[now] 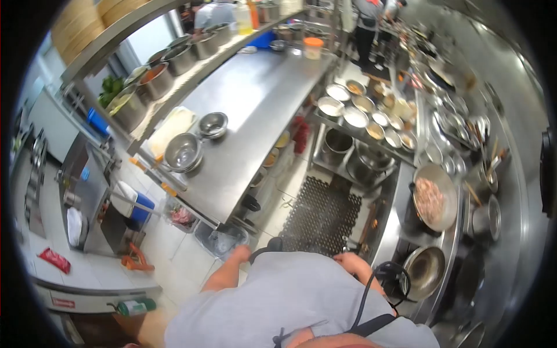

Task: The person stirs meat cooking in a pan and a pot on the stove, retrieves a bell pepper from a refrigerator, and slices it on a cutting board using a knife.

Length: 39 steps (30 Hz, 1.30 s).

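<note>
My left hand (pixel 241 253) hangs low at my left side, next to a bin (pixel 223 239) lined with clear plastic. Its fingers are blurred and partly hidden, so I cannot tell whether it holds anything. At the front of the stove (pixel 387 246) is my right hand (pixel 347 262), its fingers curled near a small metal fitting. What they grip, if anything, is too small to make out. On the stove sits a large wok (pixel 451 188) with pinkish pieces of meat (pixel 429 200) in it. Nearer to me is another wok (pixel 424 272), worn and brownish inside.
A steel worktable (pixel 249 124) on my left carries metal bowls (pixel 184 152). Pots (pixel 155 81) line the shelf above it. Several seasoning containers (pixel 355 116) stand ahead right. A perforated black mat (pixel 319 211) covers the floor. Another person (pixel 366 29) stands at the far end.
</note>
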Each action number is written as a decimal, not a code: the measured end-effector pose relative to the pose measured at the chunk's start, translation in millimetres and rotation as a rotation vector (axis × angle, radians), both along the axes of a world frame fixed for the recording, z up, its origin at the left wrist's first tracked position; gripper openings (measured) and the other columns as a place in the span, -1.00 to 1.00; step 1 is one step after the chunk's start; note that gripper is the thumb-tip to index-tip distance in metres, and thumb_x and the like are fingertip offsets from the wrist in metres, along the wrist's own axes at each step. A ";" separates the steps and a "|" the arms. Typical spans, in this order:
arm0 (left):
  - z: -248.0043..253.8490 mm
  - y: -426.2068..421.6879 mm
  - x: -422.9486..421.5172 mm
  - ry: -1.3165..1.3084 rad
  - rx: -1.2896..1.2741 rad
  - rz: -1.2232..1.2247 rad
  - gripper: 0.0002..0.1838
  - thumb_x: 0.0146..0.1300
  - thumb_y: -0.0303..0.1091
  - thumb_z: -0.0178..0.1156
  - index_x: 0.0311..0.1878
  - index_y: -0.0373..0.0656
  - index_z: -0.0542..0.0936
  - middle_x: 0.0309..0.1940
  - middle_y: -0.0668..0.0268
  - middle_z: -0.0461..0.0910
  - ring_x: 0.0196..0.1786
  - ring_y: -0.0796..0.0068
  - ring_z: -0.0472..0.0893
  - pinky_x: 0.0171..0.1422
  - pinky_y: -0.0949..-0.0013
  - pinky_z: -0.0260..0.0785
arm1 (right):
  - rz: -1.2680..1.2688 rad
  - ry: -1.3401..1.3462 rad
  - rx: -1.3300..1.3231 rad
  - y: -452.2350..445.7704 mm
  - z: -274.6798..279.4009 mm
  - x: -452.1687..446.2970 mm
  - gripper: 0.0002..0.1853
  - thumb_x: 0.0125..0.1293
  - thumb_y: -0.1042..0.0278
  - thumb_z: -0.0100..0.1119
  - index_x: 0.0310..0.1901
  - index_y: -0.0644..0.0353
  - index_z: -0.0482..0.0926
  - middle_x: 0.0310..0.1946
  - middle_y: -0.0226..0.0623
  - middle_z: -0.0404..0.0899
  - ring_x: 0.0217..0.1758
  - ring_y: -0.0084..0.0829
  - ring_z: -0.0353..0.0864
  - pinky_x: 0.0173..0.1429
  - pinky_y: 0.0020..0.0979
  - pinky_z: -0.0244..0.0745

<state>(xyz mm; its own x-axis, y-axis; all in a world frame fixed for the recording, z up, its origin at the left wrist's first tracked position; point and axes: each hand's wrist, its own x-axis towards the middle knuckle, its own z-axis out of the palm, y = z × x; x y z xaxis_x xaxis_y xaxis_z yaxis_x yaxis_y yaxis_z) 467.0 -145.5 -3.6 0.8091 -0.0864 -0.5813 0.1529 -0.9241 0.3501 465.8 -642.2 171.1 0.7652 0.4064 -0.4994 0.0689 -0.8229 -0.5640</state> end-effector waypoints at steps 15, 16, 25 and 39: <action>-33.6 62.9 32.3 -0.003 0.050 -0.353 -0.58 0.12 -0.14 0.37 -0.03 -0.22 0.66 -0.21 0.00 0.70 -0.09 0.00 0.68 -0.02 0.12 0.52 | -0.039 0.036 -0.174 35.5 -3.2 97.3 -0.73 0.07 0.32 0.22 -0.21 0.24 0.71 -0.25 0.03 0.71 -0.18 0.00 0.73 -0.11 -0.09 0.62; -36.1 69.5 32.2 0.049 0.038 -0.314 -0.57 0.14 -0.13 0.36 -0.02 -0.23 0.66 -0.20 0.00 0.70 -0.08 0.02 0.68 -0.01 0.14 0.51 | -0.063 -0.006 -0.132 42.5 2.7 100.8 -0.72 0.09 0.27 0.24 -0.22 0.25 0.72 -0.25 0.05 0.71 -0.17 0.04 0.72 -0.08 -0.07 0.61; -41.0 69.4 67.5 0.388 -0.289 0.402 -0.51 0.30 -0.03 0.29 0.07 -0.28 0.66 -0.06 0.02 0.69 -0.01 0.21 0.65 0.11 0.31 0.43 | -0.544 0.019 -0.109 56.3 -16.3 56.4 -0.68 0.27 0.25 0.12 -0.04 0.18 0.72 -0.08 -0.01 0.71 0.05 0.00 0.67 0.16 -0.11 0.54; -24.4 -10.0 194.0 0.413 -0.553 0.396 -0.65 0.39 -0.18 0.18 -0.04 -0.30 0.69 -0.12 0.18 0.72 -0.07 0.31 0.65 0.09 0.23 0.48 | -0.913 0.082 0.032 22.7 -34.3 49.5 -0.71 0.31 0.29 0.14 -0.06 0.25 0.70 -0.17 0.02 0.71 -0.03 0.03 0.69 0.09 -0.12 0.56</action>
<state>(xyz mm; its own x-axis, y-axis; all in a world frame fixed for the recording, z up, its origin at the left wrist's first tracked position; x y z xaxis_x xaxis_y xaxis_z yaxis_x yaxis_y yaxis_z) 661.0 -155.5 -28.0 0.5680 -0.2011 -0.7980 0.6516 -0.4824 0.5854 515.3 -619.5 136.8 0.7586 -0.3236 -0.5656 -0.6416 -0.5221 -0.5619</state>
